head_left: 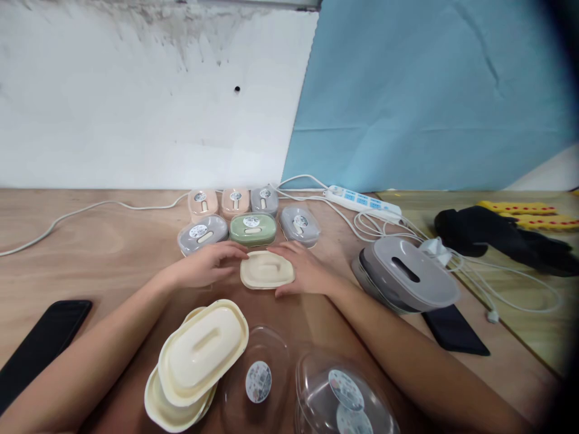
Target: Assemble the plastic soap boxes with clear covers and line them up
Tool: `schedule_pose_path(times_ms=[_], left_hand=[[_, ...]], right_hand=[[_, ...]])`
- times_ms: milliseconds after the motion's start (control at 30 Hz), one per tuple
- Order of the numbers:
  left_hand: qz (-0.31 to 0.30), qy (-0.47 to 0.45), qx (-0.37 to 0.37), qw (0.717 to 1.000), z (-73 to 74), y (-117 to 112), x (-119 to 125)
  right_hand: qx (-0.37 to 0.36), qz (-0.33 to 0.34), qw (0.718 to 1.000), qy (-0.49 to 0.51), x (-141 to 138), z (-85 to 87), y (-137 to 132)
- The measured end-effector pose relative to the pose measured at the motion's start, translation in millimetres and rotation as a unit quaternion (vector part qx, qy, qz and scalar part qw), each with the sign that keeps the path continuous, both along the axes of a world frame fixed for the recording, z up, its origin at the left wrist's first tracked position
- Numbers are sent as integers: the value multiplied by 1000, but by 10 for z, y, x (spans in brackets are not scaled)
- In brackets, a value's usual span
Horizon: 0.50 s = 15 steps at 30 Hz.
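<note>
A cream oval plastic tray with a raised bar in its middle lies in front of the lidded boxes. My right hand curves round its right end, thumb at the near edge and fingers at the far edge. To its left is my left hand, fingers stretched out, tips close to the tray's far left corner. Nearer to me, several similar cream trays lie stacked askew. Beside them are a clear oval lid with a round sticker and a stack of clear lids.
Small lidded boxes in pink, grey and a green one stand in two rows at the back. At right are stacked grey containers, a phone, a power strip, white cables and dark gloves. A black object lies far left.
</note>
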<state>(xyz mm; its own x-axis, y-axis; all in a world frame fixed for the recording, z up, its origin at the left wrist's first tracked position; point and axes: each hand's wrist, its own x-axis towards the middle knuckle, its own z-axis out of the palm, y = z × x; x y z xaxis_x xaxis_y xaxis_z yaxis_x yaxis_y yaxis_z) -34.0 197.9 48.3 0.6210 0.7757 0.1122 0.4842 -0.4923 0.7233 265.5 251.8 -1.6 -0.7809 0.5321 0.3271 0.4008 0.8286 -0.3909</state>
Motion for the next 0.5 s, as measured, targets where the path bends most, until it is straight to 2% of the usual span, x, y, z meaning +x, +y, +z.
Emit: schedule_pose_path(times_ms=[133, 300, 400, 500], left_hand=[[17, -9, -14, 1000, 71, -37, 14], [-7, 20, -24, 999, -21, -51, 92], [-9, 43, -15, 999, -65, -47, 123], [-4, 49, -16, 999, -79, -43, 125]], right_hand=[[4, 18, 1000, 7, 29, 4, -32], [40, 18, 996, 79, -34, 102, -63], [81, -8, 993, 86, -38, 373, -122], [87, -42, 995, -8, 86, 844, -233]])
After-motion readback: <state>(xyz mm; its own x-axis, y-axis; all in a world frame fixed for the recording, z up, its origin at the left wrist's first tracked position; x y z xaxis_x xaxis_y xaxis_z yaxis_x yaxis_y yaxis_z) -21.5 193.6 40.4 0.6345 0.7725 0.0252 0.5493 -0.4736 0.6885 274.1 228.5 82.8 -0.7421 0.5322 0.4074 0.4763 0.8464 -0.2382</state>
